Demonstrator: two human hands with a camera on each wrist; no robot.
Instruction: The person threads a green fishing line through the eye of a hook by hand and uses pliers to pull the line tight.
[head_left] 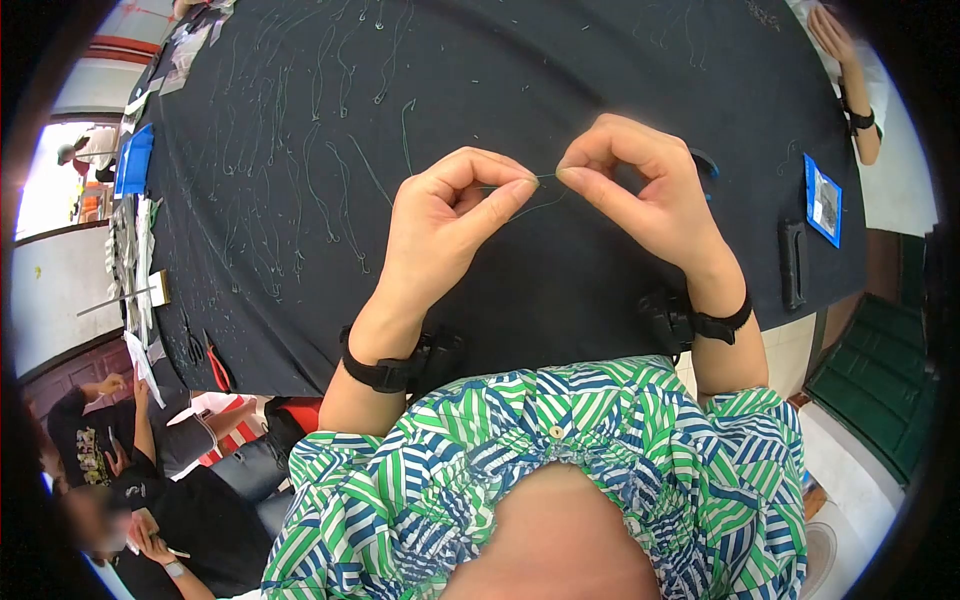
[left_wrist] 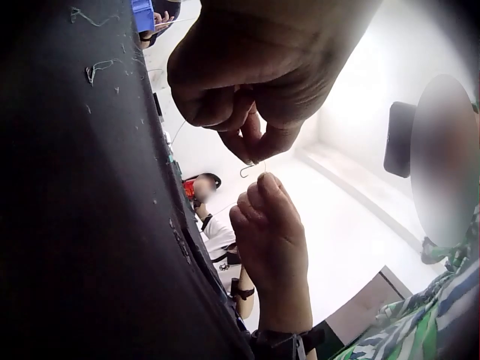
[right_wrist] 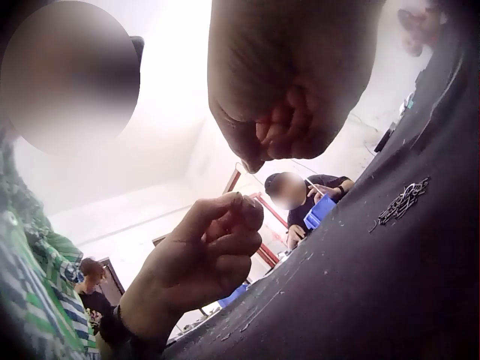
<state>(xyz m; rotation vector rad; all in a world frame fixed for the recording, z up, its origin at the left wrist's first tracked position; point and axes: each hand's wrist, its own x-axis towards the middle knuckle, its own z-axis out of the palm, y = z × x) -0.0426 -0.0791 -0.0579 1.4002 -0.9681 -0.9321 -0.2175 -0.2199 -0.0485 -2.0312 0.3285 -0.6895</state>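
We take the black table (head_left: 560, 275) as the landmark. Above its near half, we see the left hand (head_left: 445, 225) and the right hand (head_left: 650, 190), facing each other with their fingertips close but apart. The left thumb and index finger pinch a thin green line; the right thumb and index finger pinch it too. On the table's right side we find a blue packet (head_left: 825, 200) and, nearer us, a black case (head_left: 793, 265). At the table's near left corner lies a red-handled tool (head_left: 217, 368). Looped threads (head_left: 371, 171) cover much of the table's left half. The held green line (head_left: 547, 176) spans the gap between both pinches, above the table. In the left wrist view, a small hook (left_wrist: 243, 172) sits just below the left fingertips; we cannot tell how it joins the line.
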